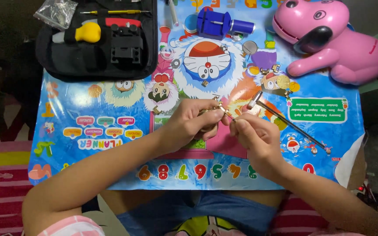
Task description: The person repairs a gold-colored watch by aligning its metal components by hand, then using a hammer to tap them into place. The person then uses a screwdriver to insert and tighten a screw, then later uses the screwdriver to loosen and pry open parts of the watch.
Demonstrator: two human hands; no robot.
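Observation:
My left hand point(192, 122) and my right hand point(254, 135) meet above the middle of a colourful cartoon mat point(88, 109). Between the fingertips of both hands sits a small gold metal piece point(221, 109), likely a watch band part; most of it is hidden by my fingers. The left hand wraps round it, and the right hand pinches its end. A small hammer point(281, 118) with a metal head and thin dark handle lies on the mat just right of my right hand.
A black open tool case point(97, 39) with a yellow-handled tool lies at the top left. A blue link-remover tool point(219, 24) stands at the top centre. Several tiny gold parts point(272, 72) are scattered nearby. A pink toy dog point(329, 39) occupies the top right.

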